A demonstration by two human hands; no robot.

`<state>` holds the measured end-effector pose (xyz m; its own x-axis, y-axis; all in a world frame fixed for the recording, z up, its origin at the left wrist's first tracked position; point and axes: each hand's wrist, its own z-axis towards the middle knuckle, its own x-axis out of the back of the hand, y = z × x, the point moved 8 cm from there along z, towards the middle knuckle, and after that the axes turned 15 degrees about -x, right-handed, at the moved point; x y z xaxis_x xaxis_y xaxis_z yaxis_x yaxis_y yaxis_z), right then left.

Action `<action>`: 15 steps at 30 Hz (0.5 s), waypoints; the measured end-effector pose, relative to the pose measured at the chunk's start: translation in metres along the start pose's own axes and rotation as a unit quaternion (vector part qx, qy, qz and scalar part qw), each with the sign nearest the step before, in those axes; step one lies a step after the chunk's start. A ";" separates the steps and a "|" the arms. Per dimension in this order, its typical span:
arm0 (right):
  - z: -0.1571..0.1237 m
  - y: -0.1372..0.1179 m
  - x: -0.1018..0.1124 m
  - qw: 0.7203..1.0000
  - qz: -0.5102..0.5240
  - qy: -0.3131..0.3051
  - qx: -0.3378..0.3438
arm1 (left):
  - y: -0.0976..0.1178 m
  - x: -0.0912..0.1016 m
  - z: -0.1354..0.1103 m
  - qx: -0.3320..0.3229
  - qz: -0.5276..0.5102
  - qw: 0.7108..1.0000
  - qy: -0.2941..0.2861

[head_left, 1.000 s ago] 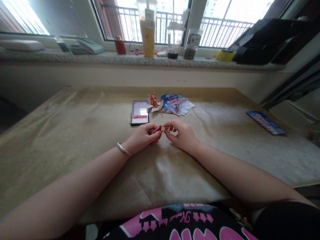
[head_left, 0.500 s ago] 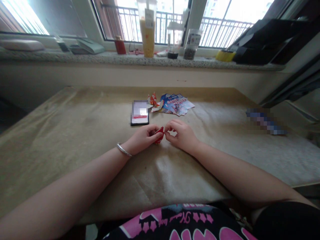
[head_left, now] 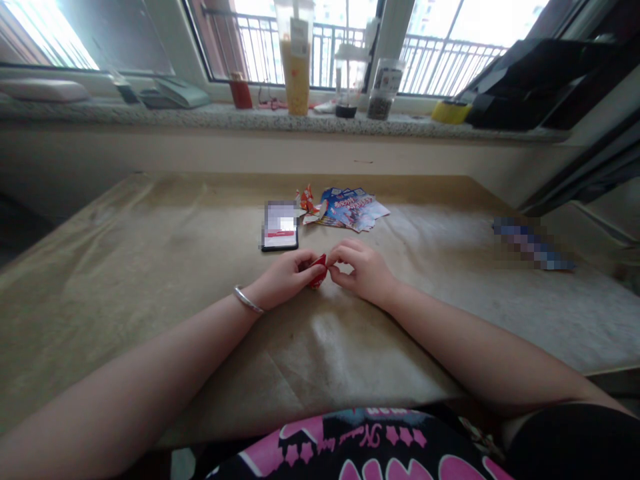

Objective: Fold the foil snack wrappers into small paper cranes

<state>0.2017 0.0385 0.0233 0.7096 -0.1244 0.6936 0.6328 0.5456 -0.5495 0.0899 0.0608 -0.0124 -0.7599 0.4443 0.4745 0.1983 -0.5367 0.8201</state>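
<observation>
Low over the table's middle, my left hand (head_left: 294, 270) grips a small red piece of folded paper (head_left: 318, 275) between thumb and fingers. My right hand (head_left: 361, 267) comes in from the other side, thumb and forefinger pinched at the paper's right edge. Part of the red paper is hidden behind my left fingers. Just beyond my left hand lies a black-edged device like a phone or small tablet (head_left: 280, 248), its screen blurred out. Behind the hands are an orange-and-white folded paper piece (head_left: 307, 200) and a fan of blue printed leaflets (head_left: 350, 208).
A tan cover (head_left: 150, 267) spreads over the table. At the right lies a blurred blue flat item (head_left: 533, 244). On the stone windowsill (head_left: 200, 117) stand a tall yellow-filled container (head_left: 296, 73), a clear jar (head_left: 385, 90), a red container (head_left: 241, 92) and a yellow object (head_left: 451, 112).
The red paper has shifted very slightly to the left, and my right fingertips have followed it. Everything else stays in place.
</observation>
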 end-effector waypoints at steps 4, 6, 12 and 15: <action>0.000 0.000 0.000 1.000 -0.010 0.005 0.022 | -0.003 0.005 0.000 0.004 -0.014 0.999 0.034; 0.000 0.000 0.001 1.000 -0.009 0.007 0.029 | -0.006 0.008 0.000 0.008 -0.008 0.999 0.045; -0.001 0.000 0.001 0.999 -0.010 0.014 0.035 | -0.015 0.010 0.000 0.019 -0.011 0.998 0.060; -0.001 0.000 0.002 0.999 -0.004 0.022 0.031 | -0.015 0.010 0.000 0.024 -0.022 0.997 0.064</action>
<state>0.2035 0.0374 0.0242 0.7186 -0.1635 0.6759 0.6184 0.5947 -0.5136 0.0798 0.0733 -0.0199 -0.8402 0.3701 0.3963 0.1903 -0.4831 0.8546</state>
